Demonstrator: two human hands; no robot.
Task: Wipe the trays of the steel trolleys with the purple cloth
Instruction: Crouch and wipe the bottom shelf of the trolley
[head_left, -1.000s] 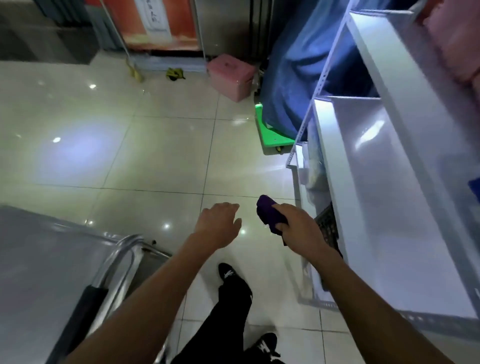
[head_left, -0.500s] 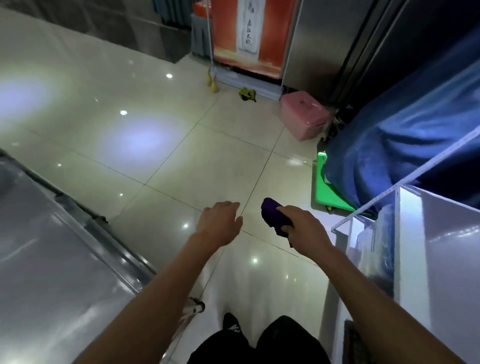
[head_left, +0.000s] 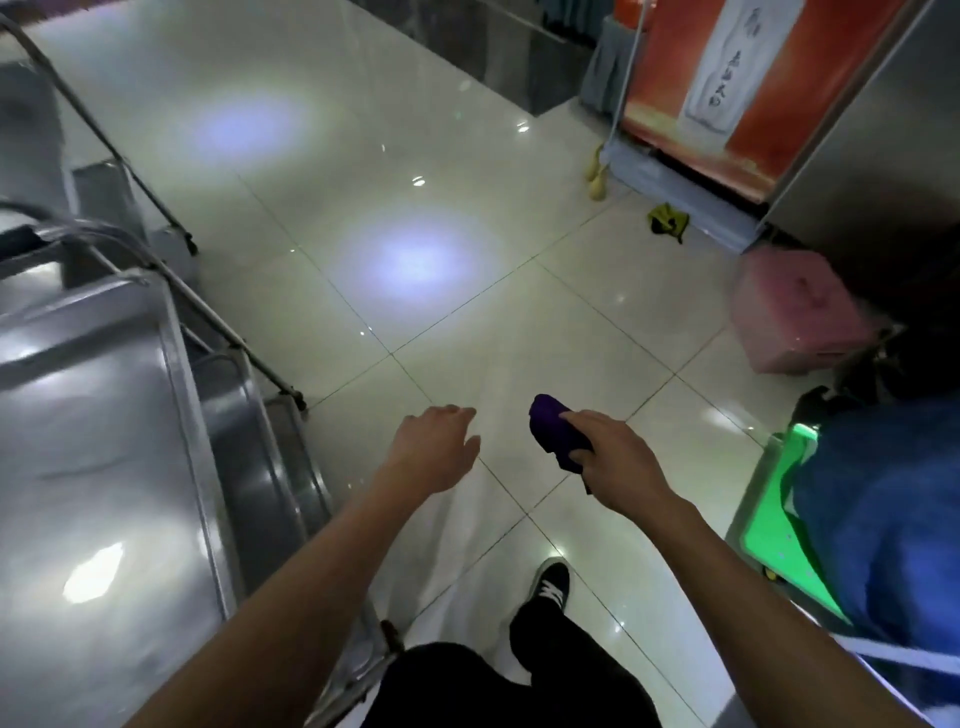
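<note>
My right hand (head_left: 610, 457) grips the bunched purple cloth (head_left: 555, 430) in mid-air above the tiled floor. My left hand (head_left: 434, 449) hovers beside it, fingers relaxed and holding nothing. A steel trolley fills the left side; its top tray (head_left: 98, 467) is shiny, and a lower tray edge (head_left: 260, 467) shows beside it. Both hands are to the right of the trolley, apart from it. A second steel trolley frame (head_left: 104, 208) stands farther back on the left.
A pink box (head_left: 800, 312) sits on the floor at right, near a green platform cart (head_left: 779, 525) under a blue cover (head_left: 893, 530). An orange panel (head_left: 727, 88) and steel cabinet stand at the back. My black-trousered legs and shoe (head_left: 548, 582) are below.
The view has swung left, away from the white shelving, bringing the steel trolleys into sight. Both hands keep the same pose, the right one still holding the cloth.
</note>
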